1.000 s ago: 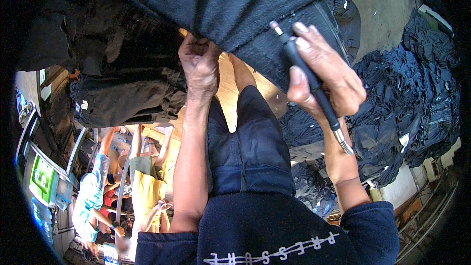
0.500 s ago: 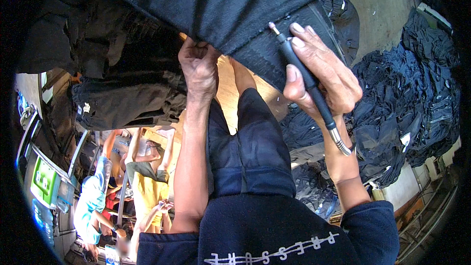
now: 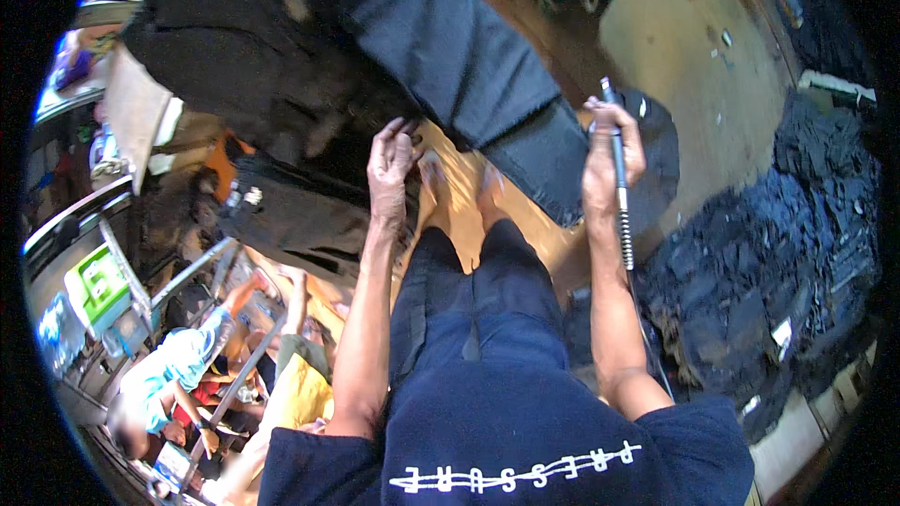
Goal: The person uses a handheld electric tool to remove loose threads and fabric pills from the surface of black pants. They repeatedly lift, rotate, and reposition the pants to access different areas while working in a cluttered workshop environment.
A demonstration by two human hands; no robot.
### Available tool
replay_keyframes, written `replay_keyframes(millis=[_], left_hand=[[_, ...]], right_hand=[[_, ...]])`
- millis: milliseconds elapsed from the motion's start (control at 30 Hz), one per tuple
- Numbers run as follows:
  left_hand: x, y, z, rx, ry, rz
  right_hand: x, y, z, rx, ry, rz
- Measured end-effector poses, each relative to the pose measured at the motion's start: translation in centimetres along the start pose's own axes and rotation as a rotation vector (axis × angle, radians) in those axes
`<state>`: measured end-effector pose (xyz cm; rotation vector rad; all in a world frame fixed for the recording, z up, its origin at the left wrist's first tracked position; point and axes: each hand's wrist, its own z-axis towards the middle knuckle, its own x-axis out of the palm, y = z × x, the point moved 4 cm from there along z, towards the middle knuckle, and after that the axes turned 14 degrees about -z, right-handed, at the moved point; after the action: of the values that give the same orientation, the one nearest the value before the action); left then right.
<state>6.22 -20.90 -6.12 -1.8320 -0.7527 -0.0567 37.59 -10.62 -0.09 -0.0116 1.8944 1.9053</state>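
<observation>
Change: since the earlier frame the dark garment (image 3: 469,66) has slid up and away from the body; both hands now sit lower on it, and the right hand has lifted off the cloth with the tool turned upright.
Left hand: left hand (image 3: 391,161) lies palm down, fingers loosely spread, at the lower edge of the black cloth; holding nothing that I can see, only pressing or touching the fabric.
Right hand: right hand (image 3: 611,155) is closed round a slim pen-shaped rotary tool (image 3: 616,167), tip pointing up past the fingers, ribbed flexible shaft (image 3: 625,234) trailing down along the forearm.
Garment: spread flat just above and between the two hands; its frayed lower hem is just left of the right hand.
Below hands: person's bare feet (image 3: 459,187) on the tan floor (image 3: 694,84).
Right of right hand: heap of dark denim (image 3: 778,262), near.
Left of left hand: more black garments (image 3: 281,215); other people (image 3: 187,375) seated lower down, well apart.
</observation>
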Motion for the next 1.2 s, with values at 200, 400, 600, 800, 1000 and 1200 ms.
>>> replay_keyframes(millis=[200,400,600,800,1000,1200], left_hand=[[5.6,-3.5,3.0,0.005,-0.123,0.239],[7.5,-1.3,-3.3,-0.339,0.340,0.484],[0.2,-14.2,13.3,0.666,-0.192,0.674],[-0.7,-16.9,24.4,0.261,0.150,0.547],[-1.9,-19.4,29.3,-0.097,0.260,0.665],[-0.6,-21.1,22.1,0.420,0.359,0.963]], right_hand=[[4.1,3.1,2.8,-0.113,0.190,-0.342],[-10.1,-4.1,-0.6,0.052,0.083,-0.302],[-10.3,-4.5,-4.1,0.162,0.053,0.164],[-8.6,-4.0,-5.2,0.402,-0.143,-0.056],[-9.2,-3.5,-4.6,0.253,0.001,-0.188],[-11.4,-3.7,-6.0,0.381,-0.088,-0.133]])
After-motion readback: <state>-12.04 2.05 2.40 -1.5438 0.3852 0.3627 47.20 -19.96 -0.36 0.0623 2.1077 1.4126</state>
